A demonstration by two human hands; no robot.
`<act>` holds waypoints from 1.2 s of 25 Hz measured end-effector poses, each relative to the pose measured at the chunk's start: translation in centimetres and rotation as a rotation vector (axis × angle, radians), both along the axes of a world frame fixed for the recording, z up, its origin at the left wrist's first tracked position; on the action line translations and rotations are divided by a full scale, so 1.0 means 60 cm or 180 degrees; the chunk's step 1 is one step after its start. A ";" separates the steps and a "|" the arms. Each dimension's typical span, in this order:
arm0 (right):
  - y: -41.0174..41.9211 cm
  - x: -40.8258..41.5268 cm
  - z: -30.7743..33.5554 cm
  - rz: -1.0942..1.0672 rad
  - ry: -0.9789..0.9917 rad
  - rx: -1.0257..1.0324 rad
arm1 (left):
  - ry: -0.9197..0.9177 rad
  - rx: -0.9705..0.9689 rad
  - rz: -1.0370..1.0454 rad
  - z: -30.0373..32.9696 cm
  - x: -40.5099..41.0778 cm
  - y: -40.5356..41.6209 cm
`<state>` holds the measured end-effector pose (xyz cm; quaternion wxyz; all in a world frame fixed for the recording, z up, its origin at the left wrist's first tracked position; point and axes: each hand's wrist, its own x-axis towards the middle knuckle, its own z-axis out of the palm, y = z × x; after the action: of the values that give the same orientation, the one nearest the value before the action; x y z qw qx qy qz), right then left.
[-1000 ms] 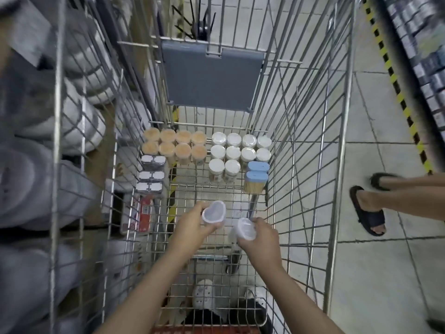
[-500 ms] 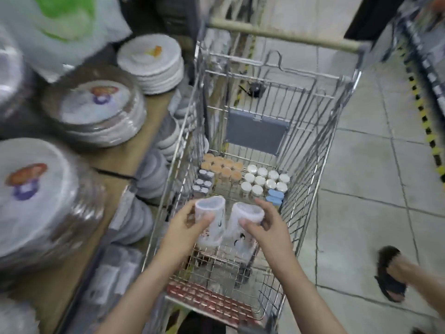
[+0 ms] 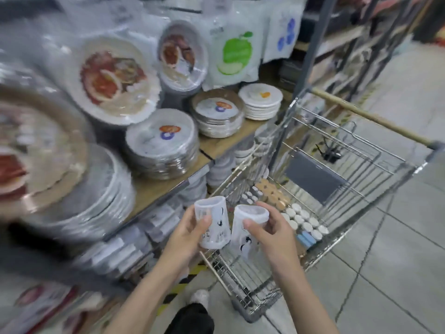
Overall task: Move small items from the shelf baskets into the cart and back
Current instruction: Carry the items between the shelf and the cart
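Observation:
I hold two translucent white plastic containers with small black prints above the near end of the wire shopping cart point(image 3: 375, 208). My left hand point(image 3: 185, 235) grips the left container point(image 3: 213, 220) upright, thumb across its front. My right hand point(image 3: 272, 232) grips the right container point(image 3: 248, 227), which tilts slightly toward the cart. On the cart floor stand several tan-lidded jars point(image 3: 269, 191) and several white-lidded jars point(image 3: 303, 219), with blue-lidded ones point(image 3: 307, 238) beside them.
A wooden shelf point(image 3: 216, 144) to my left carries wrapped stacks of paper plates point(image 3: 163, 145) and hanging bags. Lower shelves hold more packaged goods. The cart's wooden handle point(image 3: 370, 116) points away from me. Grey tiled floor point(image 3: 385, 285) lies to the right. My shoe point(image 3: 199, 297) is below.
My view has swung up and left from the cart interior toward the plate shelf. Both hands lifted the two containers higher, clear of the cart basket. The passer-by's sandalled feet left view.

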<state>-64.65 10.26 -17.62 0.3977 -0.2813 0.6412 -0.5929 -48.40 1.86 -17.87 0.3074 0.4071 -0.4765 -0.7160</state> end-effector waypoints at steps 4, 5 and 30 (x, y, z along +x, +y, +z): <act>-0.003 0.068 0.032 0.0629 -0.0081 -0.0182 | -0.0095 -0.0016 0.0653 0.023 0.089 0.052; -0.007 0.093 0.042 0.0817 -0.0096 -0.0221 | -0.0125 -0.0028 0.0792 0.030 0.117 0.064; 0.027 0.915 0.162 0.3118 -0.0250 -0.0811 | -0.1484 -0.1063 0.3510 0.168 0.931 0.355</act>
<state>-9.75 11.85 -7.92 0.6154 -0.5727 0.3412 -0.4205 7.48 23.17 -7.78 0.5794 0.6854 -0.3562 -0.2600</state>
